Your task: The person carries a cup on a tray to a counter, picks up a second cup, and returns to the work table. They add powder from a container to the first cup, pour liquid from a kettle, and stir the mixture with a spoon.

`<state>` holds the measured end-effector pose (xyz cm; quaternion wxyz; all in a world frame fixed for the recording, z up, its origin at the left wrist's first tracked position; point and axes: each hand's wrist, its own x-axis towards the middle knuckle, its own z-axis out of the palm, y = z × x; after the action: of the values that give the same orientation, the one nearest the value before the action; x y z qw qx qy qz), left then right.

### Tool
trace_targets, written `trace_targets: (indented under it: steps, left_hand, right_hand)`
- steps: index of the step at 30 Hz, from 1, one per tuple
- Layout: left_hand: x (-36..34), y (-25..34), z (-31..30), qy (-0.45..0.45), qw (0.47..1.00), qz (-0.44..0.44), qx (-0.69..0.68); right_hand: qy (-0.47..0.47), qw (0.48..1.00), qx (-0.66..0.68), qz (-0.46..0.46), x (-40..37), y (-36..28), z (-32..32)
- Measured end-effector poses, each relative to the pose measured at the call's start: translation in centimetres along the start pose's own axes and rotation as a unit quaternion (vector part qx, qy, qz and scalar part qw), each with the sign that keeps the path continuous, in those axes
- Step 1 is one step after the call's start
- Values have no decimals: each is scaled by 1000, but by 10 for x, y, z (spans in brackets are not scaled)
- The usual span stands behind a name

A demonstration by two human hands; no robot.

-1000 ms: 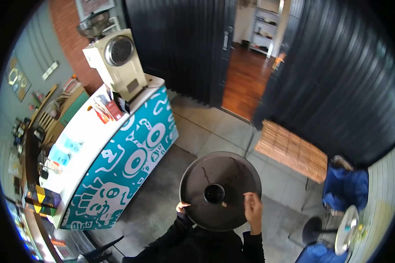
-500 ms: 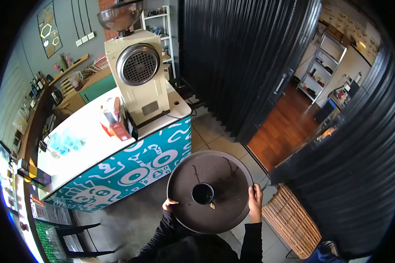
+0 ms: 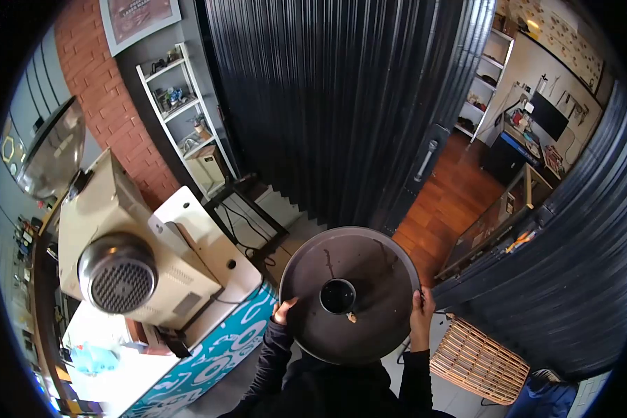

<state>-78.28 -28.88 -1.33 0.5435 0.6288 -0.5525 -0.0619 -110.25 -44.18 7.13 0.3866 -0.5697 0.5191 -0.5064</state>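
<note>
A large round dark tray [image 3: 376, 272] is held level in front of me by its rim. My left hand [image 3: 283, 311] grips the left edge, thumb on top and fingers hidden underneath. On the right edge my right hand [image 3: 421, 317] is closed, with the thumb over the rim. A small dark cup [image 3: 338, 296] stands near the tray's middle; what it contains is hard to make out. Beside its base lies a small tan crumpled bit [image 3: 352, 318]. Wet-looking streaks mark the tray's upper surface.
A cream coffee grinder [image 3: 139, 244] stands on the white-topped counter [image 3: 97, 383] at left. Ahead are black corrugated folding doors [image 3: 313, 118], with an opening onto a wooden floor [image 3: 435, 202]. A white shelf [image 3: 181, 118] is behind. A wicker seat [image 3: 477, 359] is at lower right.
My view has swung and moved forward, so the counter and grinder now sit farther left and closer. The tray stays in both hands, with the cup still on it.
</note>
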Motion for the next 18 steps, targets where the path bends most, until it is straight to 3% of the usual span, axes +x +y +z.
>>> trace_targets:
  steps: [2,3,10,14,16,18]
  left_hand:
    - [29,1,5,26,998,-45,41]
    - [44,-12,11,82,995,-23,45]
    - [133,-59,24,178,964,-58,186]
    - [187,-98,28,220,944,-34,242]
    - [229,-133,28,246,933,-27,261]
    - [221,-178,49,318,910,-100,248]
  right_hand:
    - [-8,1000,-6,0,31,11,19]
    - [-40,999,5,2,46,7,27]
    - [-136,989,59,-21,177,-2,139]
    - [-210,976,58,21,260,16,216]
    - [-270,958,62,-72,309,1,271]
    - [-285,951,62,-103,338,-5,307]
